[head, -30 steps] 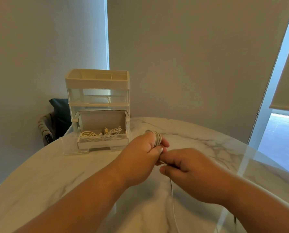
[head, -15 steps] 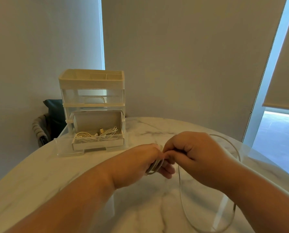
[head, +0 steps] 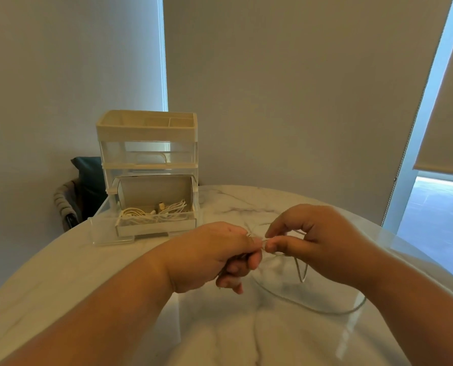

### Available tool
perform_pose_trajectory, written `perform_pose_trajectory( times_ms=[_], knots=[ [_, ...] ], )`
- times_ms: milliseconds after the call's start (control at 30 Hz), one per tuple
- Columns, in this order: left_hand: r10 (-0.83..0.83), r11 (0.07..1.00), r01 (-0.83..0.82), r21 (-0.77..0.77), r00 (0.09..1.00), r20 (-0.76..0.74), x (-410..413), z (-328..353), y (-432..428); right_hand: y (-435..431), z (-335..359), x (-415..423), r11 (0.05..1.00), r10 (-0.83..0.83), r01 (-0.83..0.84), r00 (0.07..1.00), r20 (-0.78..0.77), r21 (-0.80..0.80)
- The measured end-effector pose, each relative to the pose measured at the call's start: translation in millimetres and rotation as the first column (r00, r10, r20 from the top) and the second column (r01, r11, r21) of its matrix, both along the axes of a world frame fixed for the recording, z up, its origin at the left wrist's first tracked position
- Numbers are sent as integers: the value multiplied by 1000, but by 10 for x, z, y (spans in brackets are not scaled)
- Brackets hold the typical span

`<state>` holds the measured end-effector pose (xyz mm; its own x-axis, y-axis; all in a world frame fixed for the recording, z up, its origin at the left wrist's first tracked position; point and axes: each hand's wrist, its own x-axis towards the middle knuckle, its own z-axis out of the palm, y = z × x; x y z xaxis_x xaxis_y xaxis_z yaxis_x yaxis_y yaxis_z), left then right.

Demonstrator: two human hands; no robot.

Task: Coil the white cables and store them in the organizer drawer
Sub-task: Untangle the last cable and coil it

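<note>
White cable pinched between two hands above a marble surface

Marble-patterned round surface seen from the wearer's head; 12 o'clock points away from the person. At centre, the left hand is curled, back upward, around turns of a thin white cable. The turns are mostly hidden inside the fist, so their number cannot be told. Just beside it at 3 o'clock, the right hand pinches the same cable between thumb and forefinger, close against the left thumb; its other fingers are loosely bent. Below the right hand a short fold of the cable hangs in a narrow V. A longer slack loop lies on the surface toward 5 o'clock, its far end passing under the right forearm.

At 10 o'clock from the hands stands a cream and clear plastic tiered organizer, with an open divided tray on top and a clear compartment in the middle. Its lowest drawer is pulled out toward the person and holds a loose bundle of white cables, with one plug end showing. At 9 o'clock of the organizer, beyond the surface's edge, a dark cushion rests on a chair. Pale roller blinds cover the windows from 12 to 2 o'clock.
</note>
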<state>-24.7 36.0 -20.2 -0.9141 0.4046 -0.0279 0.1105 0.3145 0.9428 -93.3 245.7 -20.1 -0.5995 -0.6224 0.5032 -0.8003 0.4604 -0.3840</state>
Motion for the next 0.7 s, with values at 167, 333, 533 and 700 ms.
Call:
perform_pose_trajectory(
  times_ms=[167, 333, 533, 700],
  knots=[
    [166, 974, -164, 158, 986, 5, -38, -19, -68, 17, -64, -2, 937, 154, -88, 973, 174, -337],
    [247, 924, -247, 292, 968, 37, -96, -21, -163, -13, -102, 37, 982, 138, -84, 930, 340, -169],
    [238, 953, -240, 185, 971, 32, -62, 15, -176, -103, -115, -51, 825, 136, 173, 863, 487, -537],
    [245, 967, -249, -46, 966, -81, -16, 30, -70, -153, -36, 15, 638, 490, 242, 605, 628, -731]
  ],
)
